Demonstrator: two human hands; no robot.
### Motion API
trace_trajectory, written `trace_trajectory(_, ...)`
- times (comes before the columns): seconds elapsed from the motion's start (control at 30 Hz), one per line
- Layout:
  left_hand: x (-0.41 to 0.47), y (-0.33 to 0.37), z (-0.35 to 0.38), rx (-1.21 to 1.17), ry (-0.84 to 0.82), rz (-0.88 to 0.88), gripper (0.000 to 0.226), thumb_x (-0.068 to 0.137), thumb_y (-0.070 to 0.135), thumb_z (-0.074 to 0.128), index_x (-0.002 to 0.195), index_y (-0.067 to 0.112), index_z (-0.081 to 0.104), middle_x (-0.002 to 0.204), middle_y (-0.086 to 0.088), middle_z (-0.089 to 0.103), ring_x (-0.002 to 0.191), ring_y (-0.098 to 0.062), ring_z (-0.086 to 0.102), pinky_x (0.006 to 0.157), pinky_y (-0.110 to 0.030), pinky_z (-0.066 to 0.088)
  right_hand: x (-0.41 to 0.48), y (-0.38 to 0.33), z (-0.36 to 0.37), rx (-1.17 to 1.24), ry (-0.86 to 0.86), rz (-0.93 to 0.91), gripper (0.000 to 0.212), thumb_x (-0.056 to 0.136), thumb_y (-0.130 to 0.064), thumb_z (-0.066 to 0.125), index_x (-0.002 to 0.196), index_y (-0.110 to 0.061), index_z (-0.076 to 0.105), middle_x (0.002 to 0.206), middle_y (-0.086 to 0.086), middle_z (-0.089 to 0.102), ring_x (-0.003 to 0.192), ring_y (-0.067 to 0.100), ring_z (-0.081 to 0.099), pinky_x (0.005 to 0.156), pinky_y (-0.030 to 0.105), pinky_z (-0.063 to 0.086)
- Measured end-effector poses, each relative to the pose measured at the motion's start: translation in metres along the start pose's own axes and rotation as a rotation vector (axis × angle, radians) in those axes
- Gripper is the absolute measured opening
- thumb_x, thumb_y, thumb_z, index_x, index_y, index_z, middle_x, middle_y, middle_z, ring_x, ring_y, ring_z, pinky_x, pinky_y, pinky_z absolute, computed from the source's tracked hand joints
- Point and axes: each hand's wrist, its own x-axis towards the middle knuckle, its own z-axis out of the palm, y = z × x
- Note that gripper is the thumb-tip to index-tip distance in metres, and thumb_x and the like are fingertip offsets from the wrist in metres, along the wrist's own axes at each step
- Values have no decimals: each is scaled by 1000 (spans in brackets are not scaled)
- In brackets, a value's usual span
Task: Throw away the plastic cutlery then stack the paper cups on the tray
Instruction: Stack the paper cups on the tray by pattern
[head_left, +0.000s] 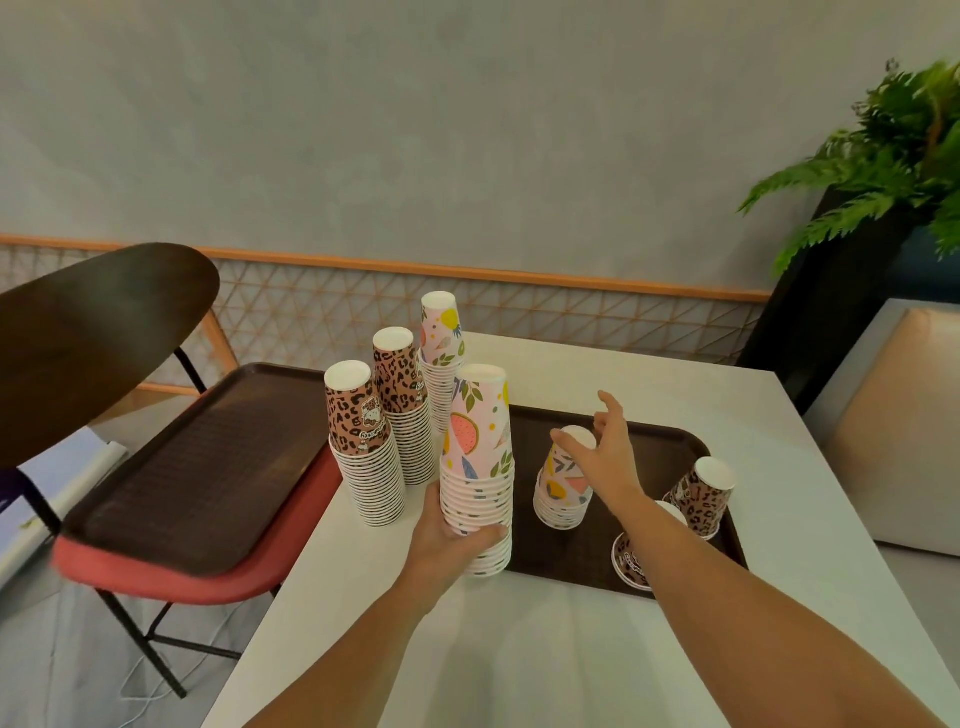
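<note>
The left hand (452, 535) is gripping the tall stack of fruit-print cups (478, 457) low down, at the left edge of the tray (654, 452). The right hand (605, 457) is hovering over a short fruit-print stack (561, 493) on the tray, fingers spread and holding nothing. Leopard-print cups (701, 499) are sitting upside down by the tray's right edge, their lettering too small to read.

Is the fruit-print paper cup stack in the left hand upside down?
Upside down: the pink fruit-print paper cup stack shows a closed base on top.
</note>
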Motion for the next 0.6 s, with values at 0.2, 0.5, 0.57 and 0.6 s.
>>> trace_trajectory(0.2, 1, 2, 3, 12, -2, 9, 102, 41, 42, 83, 131, 29, 37, 122, 8, 59, 112, -11, 57, 99, -38, 48, -1, -48, 0, -7, 29, -147, 39, 90, -21, 60, 127, -11, 50, 127, 9, 52, 117, 17, 48, 89, 22, 36)
trace_trajectory(0.5, 2, 12, 6, 0, -10, 29, 102, 40, 40, 83, 131, 29, 39, 123, 8, 60, 113, -12, 57, 99, -37, 48, -26, -102, 5, 209, -340, -143, 39, 95, -34, 49, 131, -19, 48, 114, -6, 58, 98, -3, 54, 75, 2, 44)
trace_trajectory(0.57, 2, 13, 6, -4, -9, 27, 100, 41, 39, 84, 130, 30, 40, 122, 8, 61, 113, -13, 58, 101, -40, 47, -26, -102, 9, 191, -448, -130, 49, 88, -30, 63, 132, -19, 47, 118, -3, 62, 105, 8, 60, 88, 19, 51)
trace_trajectory(0.6, 2, 13, 7, -5, -10, 24, 98, 41, 39, 83, 129, 31, 40, 121, 8, 61, 113, -13, 58, 101, -40, 47, -26, -100, 12, 170, -489, -118, 55, 83, -29, 69, 132, -20, 47, 121, -1, 63, 110, 13, 60, 93, 30, 52)
